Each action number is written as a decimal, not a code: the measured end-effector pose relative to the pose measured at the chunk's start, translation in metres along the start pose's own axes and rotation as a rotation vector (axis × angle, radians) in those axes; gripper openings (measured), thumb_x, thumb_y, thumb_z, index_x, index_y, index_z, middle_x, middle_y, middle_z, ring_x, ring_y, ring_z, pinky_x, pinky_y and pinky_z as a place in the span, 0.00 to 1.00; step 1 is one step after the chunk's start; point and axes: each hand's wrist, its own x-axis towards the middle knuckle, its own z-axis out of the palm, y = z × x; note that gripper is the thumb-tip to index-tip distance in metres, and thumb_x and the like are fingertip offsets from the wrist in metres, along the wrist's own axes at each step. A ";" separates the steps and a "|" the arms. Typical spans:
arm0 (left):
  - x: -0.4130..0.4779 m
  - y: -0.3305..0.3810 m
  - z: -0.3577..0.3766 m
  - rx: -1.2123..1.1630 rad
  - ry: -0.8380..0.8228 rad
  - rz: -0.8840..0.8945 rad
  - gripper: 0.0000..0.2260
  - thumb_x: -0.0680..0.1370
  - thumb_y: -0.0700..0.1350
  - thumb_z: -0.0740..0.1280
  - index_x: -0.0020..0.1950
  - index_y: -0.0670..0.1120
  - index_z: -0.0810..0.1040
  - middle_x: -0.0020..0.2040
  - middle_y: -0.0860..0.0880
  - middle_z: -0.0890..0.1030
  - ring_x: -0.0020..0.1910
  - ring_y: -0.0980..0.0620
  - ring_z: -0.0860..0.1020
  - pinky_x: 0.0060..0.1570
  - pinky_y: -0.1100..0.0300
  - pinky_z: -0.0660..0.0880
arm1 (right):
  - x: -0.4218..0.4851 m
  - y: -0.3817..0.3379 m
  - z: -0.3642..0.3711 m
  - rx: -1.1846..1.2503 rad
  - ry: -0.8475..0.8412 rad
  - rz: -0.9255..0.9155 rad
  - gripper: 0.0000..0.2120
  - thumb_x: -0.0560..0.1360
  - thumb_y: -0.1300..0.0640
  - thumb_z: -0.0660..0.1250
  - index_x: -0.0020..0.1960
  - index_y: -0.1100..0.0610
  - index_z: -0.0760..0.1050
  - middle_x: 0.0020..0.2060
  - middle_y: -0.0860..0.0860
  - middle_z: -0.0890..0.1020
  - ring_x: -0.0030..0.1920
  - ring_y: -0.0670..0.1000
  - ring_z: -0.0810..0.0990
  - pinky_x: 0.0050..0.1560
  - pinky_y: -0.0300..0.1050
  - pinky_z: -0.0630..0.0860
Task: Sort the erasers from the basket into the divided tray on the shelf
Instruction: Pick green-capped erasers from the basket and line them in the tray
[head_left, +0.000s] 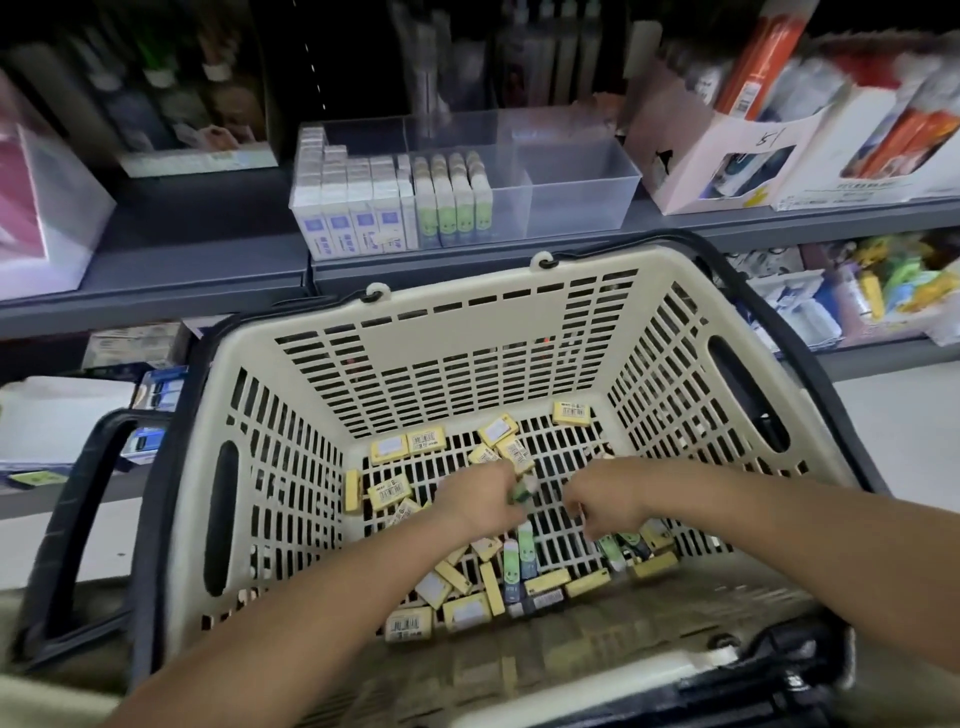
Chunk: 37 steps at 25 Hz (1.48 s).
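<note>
Both arms reach down into a cream slatted plastic basket (467, 306) with dark handles. The left hand (483, 499) pinches a small green-sleeved eraser (521, 491) in curled fingertips, just above the basket floor. The right hand (608, 501) sits close beside it, fingers curled downward; whether they hold anything cannot be told. Small yellow boxed erasers (389, 449) lie scattered across the floor, with more green-faced erasers (527, 551) near the wrists. Behind the basket, on a grey metal shelf (208, 249), stands a clear plastic divided tray (571, 208): blue-and-white erasers (337, 223) fill its leftmost compartment, and a row of green erasers (449, 213) stands upright in the next.
</note>
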 end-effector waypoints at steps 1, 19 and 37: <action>0.002 -0.003 -0.007 -0.101 0.038 -0.047 0.10 0.72 0.52 0.66 0.48 0.48 0.72 0.41 0.49 0.78 0.38 0.51 0.76 0.35 0.57 0.72 | 0.004 -0.002 0.005 -0.001 0.039 -0.023 0.19 0.76 0.53 0.65 0.65 0.55 0.69 0.61 0.52 0.76 0.59 0.53 0.75 0.54 0.45 0.71; -0.022 -0.010 -0.039 -1.039 -0.368 -0.379 0.10 0.79 0.39 0.57 0.59 0.42 0.69 0.47 0.45 0.75 0.45 0.50 0.76 0.55 0.48 0.77 | 0.039 -0.030 0.005 0.750 0.275 0.069 0.19 0.69 0.52 0.71 0.52 0.51 0.63 0.42 0.46 0.77 0.37 0.42 0.76 0.31 0.34 0.72; -0.016 -0.024 -0.035 -1.214 -0.378 -0.491 0.11 0.73 0.38 0.71 0.52 0.46 0.73 0.42 0.45 0.79 0.37 0.53 0.79 0.33 0.61 0.75 | 0.032 -0.052 0.031 0.101 -0.170 -0.211 0.15 0.75 0.56 0.65 0.60 0.59 0.75 0.55 0.54 0.79 0.53 0.55 0.78 0.47 0.45 0.73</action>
